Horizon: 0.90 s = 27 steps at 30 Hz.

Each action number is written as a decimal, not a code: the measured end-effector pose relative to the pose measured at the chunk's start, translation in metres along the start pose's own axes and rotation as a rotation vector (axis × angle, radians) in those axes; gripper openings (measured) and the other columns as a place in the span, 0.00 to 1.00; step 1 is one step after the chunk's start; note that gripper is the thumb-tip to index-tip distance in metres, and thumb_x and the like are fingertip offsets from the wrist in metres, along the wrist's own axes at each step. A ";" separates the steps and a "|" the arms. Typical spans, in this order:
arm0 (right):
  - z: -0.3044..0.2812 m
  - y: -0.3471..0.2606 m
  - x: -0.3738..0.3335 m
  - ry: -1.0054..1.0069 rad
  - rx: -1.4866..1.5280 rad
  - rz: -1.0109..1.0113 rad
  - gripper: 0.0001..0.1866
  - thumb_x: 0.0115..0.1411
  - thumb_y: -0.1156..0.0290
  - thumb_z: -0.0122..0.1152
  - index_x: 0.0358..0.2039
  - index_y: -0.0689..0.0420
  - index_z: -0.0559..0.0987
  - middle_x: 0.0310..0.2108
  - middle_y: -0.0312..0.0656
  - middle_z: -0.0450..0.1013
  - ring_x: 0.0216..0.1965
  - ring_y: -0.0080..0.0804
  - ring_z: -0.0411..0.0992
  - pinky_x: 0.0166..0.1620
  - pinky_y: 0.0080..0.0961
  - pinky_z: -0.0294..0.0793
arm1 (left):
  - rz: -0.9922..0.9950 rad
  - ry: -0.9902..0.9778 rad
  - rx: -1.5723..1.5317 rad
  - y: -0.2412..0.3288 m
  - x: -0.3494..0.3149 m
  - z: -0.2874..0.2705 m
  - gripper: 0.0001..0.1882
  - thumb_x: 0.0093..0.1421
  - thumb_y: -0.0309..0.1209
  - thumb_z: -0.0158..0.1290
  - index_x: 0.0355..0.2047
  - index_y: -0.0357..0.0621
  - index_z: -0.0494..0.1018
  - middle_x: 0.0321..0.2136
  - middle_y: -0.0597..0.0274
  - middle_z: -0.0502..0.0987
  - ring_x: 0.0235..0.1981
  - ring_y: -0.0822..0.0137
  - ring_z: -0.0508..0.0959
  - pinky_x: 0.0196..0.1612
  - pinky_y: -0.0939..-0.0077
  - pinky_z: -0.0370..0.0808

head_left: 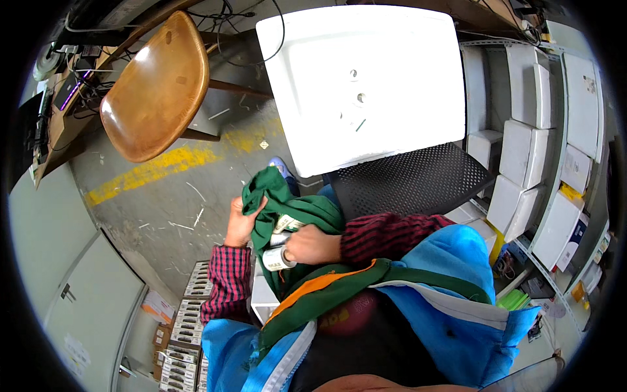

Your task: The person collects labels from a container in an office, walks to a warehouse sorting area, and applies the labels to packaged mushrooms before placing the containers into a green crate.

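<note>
My left hand point(241, 221) is closed on the gathered edge of a dark green cloth bag point(271, 186) in front of me. Low at the bag's opening, my right hand point(315, 245) has its fingers closed around a white can-like cylinder point(277, 259) with dark print. Another pale printed cylinder point(287, 224) and a silvery one point(281, 239) lie in the folds just beyond it. Cloth and my right hand hide the rest of the contents.
Ahead stands a large white board-like surface point(392, 78) with small holes, beside a black perforated seat point(411, 179). A brown wooden chair point(160, 85) is at far left. White boxes point(526, 153) fill shelves on the right. Stacked packages point(186, 333) stand at lower left.
</note>
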State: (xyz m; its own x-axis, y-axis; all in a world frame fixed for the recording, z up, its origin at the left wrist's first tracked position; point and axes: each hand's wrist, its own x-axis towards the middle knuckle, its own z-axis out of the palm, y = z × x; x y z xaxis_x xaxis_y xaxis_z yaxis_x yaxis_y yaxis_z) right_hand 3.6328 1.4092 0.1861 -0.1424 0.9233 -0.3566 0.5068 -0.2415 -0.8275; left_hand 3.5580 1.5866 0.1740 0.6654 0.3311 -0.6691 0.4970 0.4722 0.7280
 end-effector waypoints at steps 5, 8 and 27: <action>0.060 0.024 -0.011 0.204 0.598 -0.096 0.11 0.52 0.72 0.50 0.33 0.64 0.75 0.26 0.47 0.70 0.32 0.39 0.72 0.38 0.37 0.70 | 0.065 -0.378 0.271 -0.004 -0.053 0.026 0.09 0.49 0.21 0.57 0.32 0.34 0.76 0.29 0.60 0.79 0.31 0.76 0.75 0.36 0.76 0.72; 0.008 0.035 -0.029 0.148 0.228 -0.476 0.11 0.59 0.66 0.48 0.32 0.59 0.73 0.25 0.45 0.72 0.31 0.40 0.73 0.34 0.37 0.70 | 0.107 -0.241 0.173 -0.013 -0.082 0.040 0.09 0.53 0.18 0.53 0.36 0.35 0.77 0.34 0.57 0.79 0.36 0.68 0.78 0.42 0.74 0.73; -0.150 0.340 -0.015 0.593 0.806 0.664 0.21 0.57 0.81 0.46 0.53 0.69 0.69 0.37 0.52 0.75 0.34 0.33 0.78 0.32 0.22 0.81 | -0.045 -0.043 0.081 -0.044 -0.085 0.032 0.10 0.56 0.19 0.48 0.39 0.34 0.75 0.35 0.62 0.79 0.37 0.72 0.76 0.42 0.77 0.72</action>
State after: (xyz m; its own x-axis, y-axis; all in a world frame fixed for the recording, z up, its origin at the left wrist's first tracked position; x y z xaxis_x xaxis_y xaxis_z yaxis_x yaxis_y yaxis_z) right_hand 3.9348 1.3584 -0.0250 0.4663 0.4905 -0.7362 -0.3746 -0.6445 -0.6666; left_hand 3.4978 1.5113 0.2038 0.6641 0.2745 -0.6954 0.5693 0.4173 0.7084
